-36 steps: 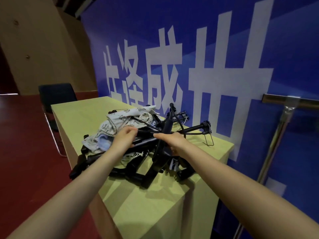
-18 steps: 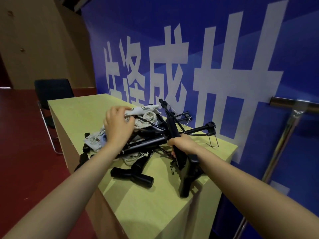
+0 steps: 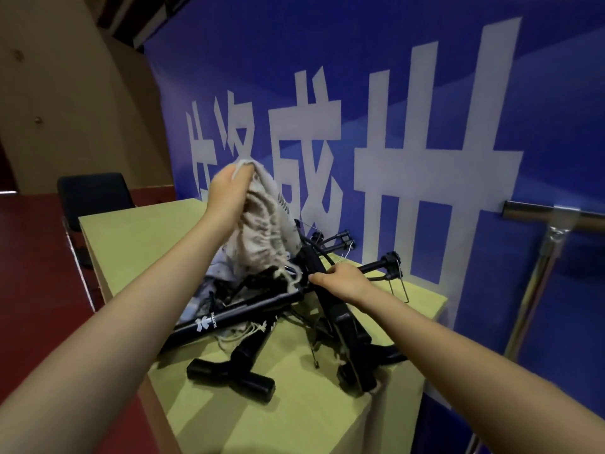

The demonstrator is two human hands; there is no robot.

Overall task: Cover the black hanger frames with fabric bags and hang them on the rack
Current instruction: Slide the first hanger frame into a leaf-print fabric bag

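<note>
Left hand (image 3: 229, 191) fingers bunch a fabric bag (image 3: 265, 231) mid-frame; right hand (image 3: 343, 281) fingers curl around, probably gripping, a black hanger frame (image 3: 340, 316).

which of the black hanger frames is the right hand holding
The right hand grips the frame that runs from the pile's top toward the table's near right corner. The frame with the white logo and the T-shaped one lie untouched.
</note>
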